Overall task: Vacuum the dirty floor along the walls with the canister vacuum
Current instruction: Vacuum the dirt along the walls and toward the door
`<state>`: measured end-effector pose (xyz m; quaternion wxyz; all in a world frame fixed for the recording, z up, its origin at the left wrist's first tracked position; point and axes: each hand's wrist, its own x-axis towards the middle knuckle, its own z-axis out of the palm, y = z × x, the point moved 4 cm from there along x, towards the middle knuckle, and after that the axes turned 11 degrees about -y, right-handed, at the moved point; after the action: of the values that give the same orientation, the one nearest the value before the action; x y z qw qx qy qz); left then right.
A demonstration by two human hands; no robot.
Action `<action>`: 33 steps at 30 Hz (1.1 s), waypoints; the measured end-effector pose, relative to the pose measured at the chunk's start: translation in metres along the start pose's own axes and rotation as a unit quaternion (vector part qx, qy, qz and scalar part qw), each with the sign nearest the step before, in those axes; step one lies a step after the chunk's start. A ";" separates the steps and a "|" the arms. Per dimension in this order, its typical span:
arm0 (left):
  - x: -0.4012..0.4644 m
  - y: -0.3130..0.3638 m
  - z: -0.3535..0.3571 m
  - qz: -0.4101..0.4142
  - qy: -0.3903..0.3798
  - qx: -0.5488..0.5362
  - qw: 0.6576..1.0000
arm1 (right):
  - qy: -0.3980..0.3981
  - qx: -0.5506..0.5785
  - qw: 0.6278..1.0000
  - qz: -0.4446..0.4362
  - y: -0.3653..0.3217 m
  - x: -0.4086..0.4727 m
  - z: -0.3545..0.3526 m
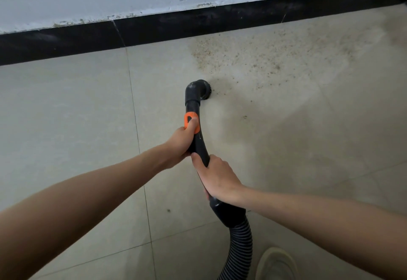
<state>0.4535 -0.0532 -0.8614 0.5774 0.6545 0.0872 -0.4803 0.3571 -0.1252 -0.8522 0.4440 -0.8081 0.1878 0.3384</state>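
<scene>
Left hand (184,135) wraps black wand (199,145), thumb on orange slider (191,123). Right hand (217,177) clasps same wand lower down, just above cuff joining ribbed hose (239,249), which trails toward 6 o'clock. Wand looks rigid, light, smooth plastic; hose flexible, likely tugs back. Two-hand hold near bend seems right for steering. Round brush nozzle (206,89) at 12 o'clock from hands, touching tile floor (66,108). Sandy grit patch (253,57) spreads from nozzle toward 1 o'clock, up to black baseboard (154,28).
</scene>
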 end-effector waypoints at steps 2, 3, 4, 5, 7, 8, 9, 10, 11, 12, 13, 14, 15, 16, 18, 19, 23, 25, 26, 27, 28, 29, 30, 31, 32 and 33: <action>-0.006 -0.007 0.008 -0.003 0.002 -0.010 1.000 | -0.002 0.000 1.000 0.003 0.008 -0.010 0.002; -0.009 -0.011 0.011 -0.005 0.001 -0.014 1.000 | -0.002 -0.002 1.000 0.006 0.011 -0.015 0.003; -0.012 -0.014 0.015 -0.007 -0.001 -0.019 1.000 | -0.001 -0.004 1.000 0.011 0.014 -0.020 0.004; -0.015 -0.018 0.018 -0.010 -0.003 -0.024 1.000 | -0.002 -0.007 1.000 0.016 0.017 -0.025 0.005; -0.023 -0.026 0.024 -0.020 0.000 -0.042 0.999 | -0.010 -0.010 1.000 0.020 0.022 -0.036 0.008; -0.027 -0.031 0.027 -0.026 0.004 -0.053 0.998 | -0.015 -0.011 1.000 0.019 0.024 -0.042 0.010; -0.030 -0.036 0.029 -0.031 0.008 -0.061 0.998 | -0.019 -0.012 1.000 0.020 0.027 -0.047 0.012; -0.034 -0.041 0.032 -0.035 0.010 -0.064 0.997 | -0.022 -0.013 0.999 0.022 0.030 -0.053 0.014; -0.038 -0.046 0.034 -0.038 0.010 -0.061 0.997 | -0.025 -0.013 0.999 0.025 0.032 -0.059 0.015; -0.041 -0.050 0.038 -0.040 0.007 -0.056 0.998 | -0.027 -0.005 0.999 0.028 0.035 -0.065 0.016; -0.043 -0.053 0.041 -0.039 0.005 -0.053 0.998 | -0.030 0.007 0.999 0.030 0.037 -0.070 0.015; -0.044 -0.054 0.044 -0.037 0.000 -0.050 0.998 | -0.029 0.021 0.999 0.033 0.039 -0.075 0.014; -0.046 -0.053 0.049 -0.035 -0.006 -0.047 0.998 | -0.022 0.033 0.999 0.036 0.041 -0.080 0.012; -0.046 -0.051 0.054 -0.034 -0.013 -0.042 0.998 | -0.012 0.042 0.998 0.037 0.043 -0.084 0.009; -0.043 -0.045 0.066 -0.034 -0.030 -0.026 0.999 | 0.012 0.053 0.998 0.041 0.047 -0.089 0.004; -0.041 -0.042 0.072 -0.034 -0.039 -0.017 0.999 | 0.025 0.058 0.997 0.044 0.050 -0.091 0.002; -0.029 -0.033 0.096 -0.037 -0.074 0.018 0.996 | 0.073 0.074 0.993 0.063 0.060 -0.094 -0.008; -0.026 -0.028 0.105 -0.037 -0.094 0.030 0.994 | 0.084 0.083 0.990 0.073 0.063 -0.094 -0.013; -0.024 -0.026 0.107 -0.035 -0.101 0.034 0.994 | 0.085 0.088 0.990 0.074 0.064 -0.093 -0.015; -0.021 -0.023 0.108 -0.032 -0.105 0.038 0.993 | 0.084 0.093 0.989 0.072 0.063 -0.091 -0.017; -0.018 -0.020 0.107 -0.030 -0.106 0.039 0.993 | 0.084 0.095 0.990 0.068 0.062 -0.088 -0.019; -0.015 -0.017 0.104 -0.027 -0.103 0.037 0.994 | 0.084 0.091 0.990 0.061 0.058 -0.083 -0.023; -0.012 -0.012 0.100 -0.022 -0.098 0.031 0.994 | 0.086 0.083 0.991 0.054 0.053 -0.076 -0.027; -0.008 -0.007 0.094 -0.015 -0.090 0.025 0.996 | 0.088 0.074 0.992 0.046 0.046 -0.068 -0.031; -0.004 -0.001 0.086 -0.008 -0.077 0.019 0.997 | 0.088 0.071 0.993 0.037 0.039 -0.059 -0.035; -0.001 0.006 0.077 -0.002 -0.063 0.014 0.998 | 0.084 0.072 0.994 0.026 0.031 -0.049 -0.038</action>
<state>0.4161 -0.1191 -0.8465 0.5719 0.6307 0.0457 -0.5226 0.3189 -0.1738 -0.8209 0.4743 -0.7948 0.2695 0.2661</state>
